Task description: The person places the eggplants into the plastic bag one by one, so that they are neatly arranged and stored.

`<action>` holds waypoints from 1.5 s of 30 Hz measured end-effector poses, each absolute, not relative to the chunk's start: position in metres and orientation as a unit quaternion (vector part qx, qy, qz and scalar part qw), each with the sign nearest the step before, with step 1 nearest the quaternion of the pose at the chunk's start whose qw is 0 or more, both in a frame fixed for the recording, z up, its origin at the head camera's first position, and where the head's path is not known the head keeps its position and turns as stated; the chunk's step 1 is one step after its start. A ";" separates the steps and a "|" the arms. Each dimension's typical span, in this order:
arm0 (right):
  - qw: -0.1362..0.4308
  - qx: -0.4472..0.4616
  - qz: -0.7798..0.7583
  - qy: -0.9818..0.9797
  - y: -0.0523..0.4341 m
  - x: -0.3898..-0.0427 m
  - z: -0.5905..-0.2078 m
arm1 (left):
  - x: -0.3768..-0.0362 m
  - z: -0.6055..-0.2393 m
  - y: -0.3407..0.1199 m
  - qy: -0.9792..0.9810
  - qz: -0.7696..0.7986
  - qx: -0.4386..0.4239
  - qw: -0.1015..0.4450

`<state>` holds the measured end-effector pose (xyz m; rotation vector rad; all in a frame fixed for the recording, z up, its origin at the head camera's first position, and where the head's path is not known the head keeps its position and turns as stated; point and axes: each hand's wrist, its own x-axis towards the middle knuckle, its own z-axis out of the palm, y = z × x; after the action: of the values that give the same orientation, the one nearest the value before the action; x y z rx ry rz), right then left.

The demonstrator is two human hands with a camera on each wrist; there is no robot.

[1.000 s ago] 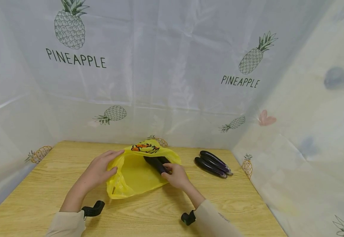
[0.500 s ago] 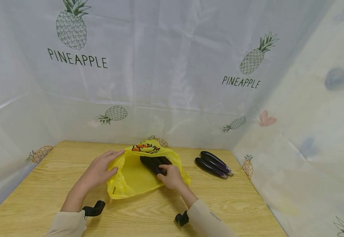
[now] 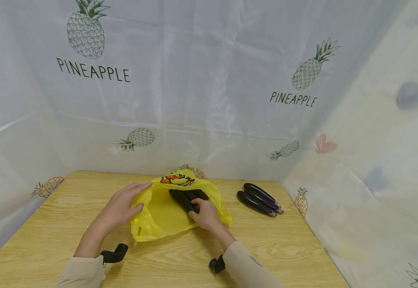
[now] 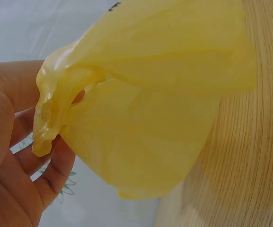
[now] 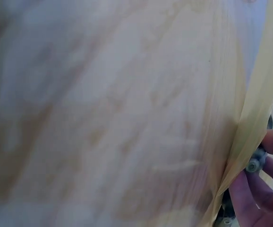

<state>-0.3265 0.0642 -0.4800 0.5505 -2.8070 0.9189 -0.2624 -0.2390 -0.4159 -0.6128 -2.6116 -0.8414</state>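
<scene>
1. Pineapple-print plastic sheeting walls off a light wooden table on three sides.
2. At the table's centre lies a yellow plastic bag, its mouth open toward 6 o'clock, with dark eggplants inside.
3. At 9 o'clock of the bag, the left hand pinches the bag's rim; the left wrist view shows a twisted handle loop caught between thumb and fingers.
4. At the bag's 3 o'clock edge, the right hand curls its fingers around the eggplants at the bag's mouth.
5. Toward 3 o'clock, well apart from the bag, more eggplants lie loose on the table.
6. Judging by its folds, the bag is thin, limp and light and would collapse unless held at the rim or handle.
7. By their gloss, the eggplants look smooth and probably slippery, firm enough to take around the middle.
</scene>
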 end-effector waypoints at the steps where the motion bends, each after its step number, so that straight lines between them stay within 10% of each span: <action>1: 0.070 0.181 0.299 -0.934 0.063 -0.327 -0.479 | -0.263 -0.416 -0.239 -0.917 -0.295 -0.214 0.163; 45: 0.036 0.171 0.337 -0.925 0.081 -0.318 -0.456 | -0.262 -0.416 -0.238 -0.920 -0.291 -0.210 0.160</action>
<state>-0.3182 0.0810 -0.4562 0.5250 -2.8429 1.0340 -0.2622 -0.2383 -0.4159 -0.6000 -2.6275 -0.8309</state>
